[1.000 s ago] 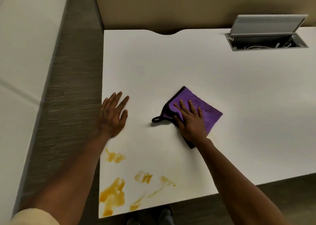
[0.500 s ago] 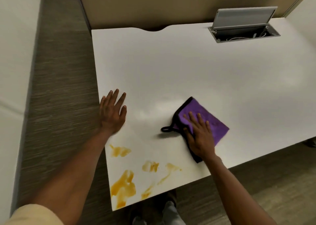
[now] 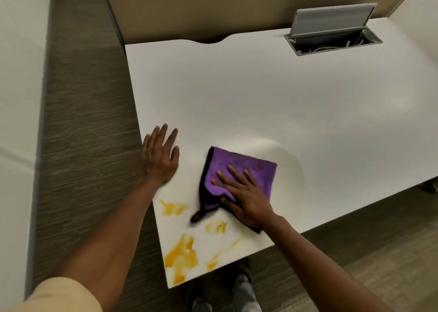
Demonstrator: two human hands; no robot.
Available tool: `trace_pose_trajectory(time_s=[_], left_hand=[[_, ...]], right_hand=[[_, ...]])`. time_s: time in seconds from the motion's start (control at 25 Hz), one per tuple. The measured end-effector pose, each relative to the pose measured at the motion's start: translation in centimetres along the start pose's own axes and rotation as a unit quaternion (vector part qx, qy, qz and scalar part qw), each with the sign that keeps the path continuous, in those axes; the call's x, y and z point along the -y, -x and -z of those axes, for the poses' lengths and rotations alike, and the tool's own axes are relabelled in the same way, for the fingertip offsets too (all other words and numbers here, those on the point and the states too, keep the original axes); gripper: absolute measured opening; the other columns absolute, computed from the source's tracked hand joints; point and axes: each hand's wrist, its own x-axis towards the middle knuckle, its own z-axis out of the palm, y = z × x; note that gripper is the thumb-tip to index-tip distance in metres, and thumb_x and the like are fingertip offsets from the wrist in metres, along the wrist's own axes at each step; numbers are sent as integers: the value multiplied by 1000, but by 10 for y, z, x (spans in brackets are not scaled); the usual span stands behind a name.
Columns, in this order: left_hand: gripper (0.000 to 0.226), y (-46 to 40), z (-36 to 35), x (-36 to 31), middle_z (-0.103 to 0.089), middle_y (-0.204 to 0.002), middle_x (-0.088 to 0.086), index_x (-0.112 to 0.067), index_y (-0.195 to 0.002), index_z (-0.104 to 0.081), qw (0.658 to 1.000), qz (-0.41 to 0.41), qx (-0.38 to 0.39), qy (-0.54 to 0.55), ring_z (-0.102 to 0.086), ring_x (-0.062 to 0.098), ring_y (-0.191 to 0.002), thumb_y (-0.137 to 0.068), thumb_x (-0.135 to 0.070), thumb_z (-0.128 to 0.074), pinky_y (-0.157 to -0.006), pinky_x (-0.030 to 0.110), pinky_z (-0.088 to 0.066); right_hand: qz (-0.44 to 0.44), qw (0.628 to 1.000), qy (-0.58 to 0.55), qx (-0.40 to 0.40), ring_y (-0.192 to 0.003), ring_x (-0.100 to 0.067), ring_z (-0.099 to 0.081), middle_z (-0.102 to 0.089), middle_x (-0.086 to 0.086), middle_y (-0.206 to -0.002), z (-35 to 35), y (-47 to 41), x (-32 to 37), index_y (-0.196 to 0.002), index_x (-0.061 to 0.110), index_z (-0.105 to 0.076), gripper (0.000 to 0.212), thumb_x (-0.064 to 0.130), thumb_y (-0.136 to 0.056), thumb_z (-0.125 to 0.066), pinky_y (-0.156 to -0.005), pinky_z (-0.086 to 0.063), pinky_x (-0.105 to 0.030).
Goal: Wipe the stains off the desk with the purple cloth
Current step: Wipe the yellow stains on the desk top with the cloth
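Observation:
A purple cloth (image 3: 246, 167) with a black edge and a black loop lies flat on the white desk (image 3: 272, 103) near its front left corner. My right hand (image 3: 246, 198) presses on the cloth with straight, spread fingers. My left hand (image 3: 160, 156) rests flat on the desk at its left edge, fingers straight. Several yellow-orange stains (image 3: 181, 256) mark the front left corner, just in front of the cloth's loop. A faint damp arc shows on the desk to the right of the cloth.
An open cable hatch (image 3: 331, 36) with a raised grey lid sits at the back right of the desk. A beige partition (image 3: 213, 6) stands behind the desk. Brown carpet (image 3: 87, 122) runs along the left; my feet (image 3: 237, 292) show below the front edge.
My right hand has slid the cloth left and toward me, closer to the stains, and the cloth has turned. My left hand has stayed flat at the desk's left edge.

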Motion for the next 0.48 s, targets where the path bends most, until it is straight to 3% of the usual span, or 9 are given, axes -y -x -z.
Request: trace_pose_trajectory(time_s=[0.08, 0.2, 0.32, 0.48], left_hand=[[56, -1, -2, 1, -35, -162, 8, -25, -152, -43, 1000, 1, 10, -2, -27, 29, -151, -97, -37, -38, -124, 50, -18], [57, -1, -5, 2, -34, -163, 7, -27, -153, -40, 1000, 7, 16, -16, -25, 28, -152, -97, -39, -36, -124, 50, -17], [57, 0, -7, 2, -34, -162, 8, -28, -153, -39, 999, 0, 12, -30, -25, 29, -151, -97, -38, -36, -124, 51, -18], [58, -1, -5, 2, -34, -162, 10, -26, -153, -40, 1000, -2, 12, -23, -26, 30, -151, -97, -39, -34, -123, 52, -18]], right_hand=[[7, 1000, -23, -3, -161, -11, -10, -27, 20, -167, 9, 43, -30, -156, 44, -38, 52, 57, -106, -35, -130, -5, -41], [-94, 994, -47, -31, -161, -15, -9, -25, 18, -166, 30, 43, -67, -153, 44, -36, 47, 47, -106, -39, -129, -10, -51], [-194, 979, -6, -64, -162, -18, -3, -17, 18, -168, 21, 7, -46, -159, 42, -28, 51, 49, -109, -35, -129, -3, -50], [-93, 994, -3, -53, -162, -16, -5, -19, 18, -169, -13, 32, 2, -160, 43, -30, 56, 60, -106, -27, -130, 0, -47]])
